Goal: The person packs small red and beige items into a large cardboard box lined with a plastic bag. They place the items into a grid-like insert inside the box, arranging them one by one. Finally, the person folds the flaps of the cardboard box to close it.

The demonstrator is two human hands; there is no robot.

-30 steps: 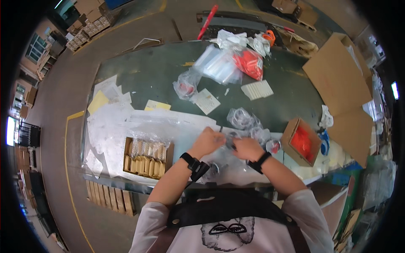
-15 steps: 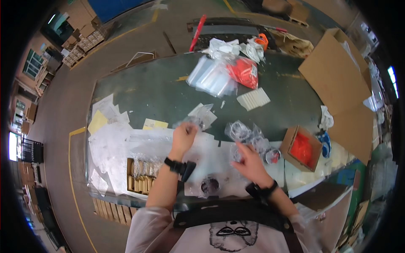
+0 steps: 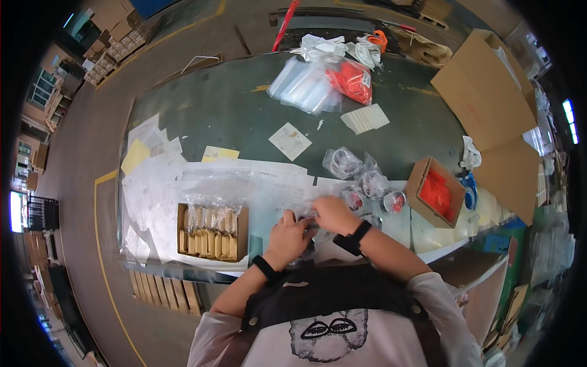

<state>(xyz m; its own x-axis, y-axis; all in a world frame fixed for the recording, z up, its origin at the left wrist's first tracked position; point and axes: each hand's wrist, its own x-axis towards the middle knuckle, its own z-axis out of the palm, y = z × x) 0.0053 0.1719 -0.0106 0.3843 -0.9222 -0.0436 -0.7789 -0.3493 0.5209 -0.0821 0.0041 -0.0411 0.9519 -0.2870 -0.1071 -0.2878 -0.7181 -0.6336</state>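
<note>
My hands are close together near the table's front edge, over the white sheets. Both are closed on a dark item in clear plastic (image 3: 310, 246); they cover most of it, so its kind does not show. My left hand (image 3: 286, 240) curls its fingers on the near left side of it. My right hand (image 3: 334, 214) reaches over from the right, fingertips bent down on the plastic. Several round parts in clear bags (image 3: 373, 183) lie beyond and right of my right hand, some with red inside. A square paper label (image 3: 290, 141) lies farther out.
An open carton (image 3: 243, 232) with rows of small packed pieces stands left. To the right are a small box with red bags (image 3: 413, 197), a blue tape dispenser (image 3: 469, 191) and a large cardboard box (image 3: 483, 98). Clear plastic bags (image 3: 299, 85) and a red bag (image 3: 351, 82) lie far back.
My left hand has come back from the paper label toward the front edge, and the plastic-wrapped item there is gone. My right hand has moved left from the bagged parts to meet it.
</note>
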